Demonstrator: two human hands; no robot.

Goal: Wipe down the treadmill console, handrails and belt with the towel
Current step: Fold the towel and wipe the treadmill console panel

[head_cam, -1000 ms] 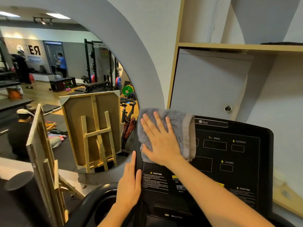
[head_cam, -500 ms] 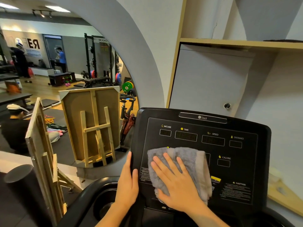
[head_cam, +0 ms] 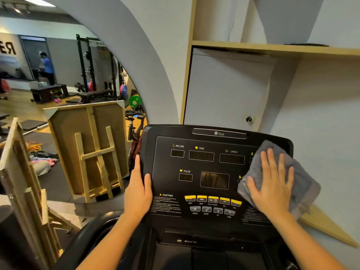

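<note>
The black treadmill console [head_cam: 204,172] fills the middle of the view, with dark displays and a row of yellow buttons. A grey folded towel [head_cam: 303,180] lies flat against the console's right side, covering its right edge. My right hand [head_cam: 272,184] presses on the towel with fingers spread. My left hand [head_cam: 139,190] rests flat on the console's left edge, thumb on its face. A black handrail [head_cam: 83,244] curves away at lower left. The belt is out of view.
A large arched mirror [head_cam: 64,90] on the left reflects the gym, with racks, weights and people. A wooden easel frame [head_cam: 25,191] leans at the left, close to the handrail. A white cabinet [head_cam: 226,88] and wooden shelf stand behind the console.
My right hand has slid the towel from the console's upper left, down across its middle, to the right side. My left hand has stayed on the left edge.
</note>
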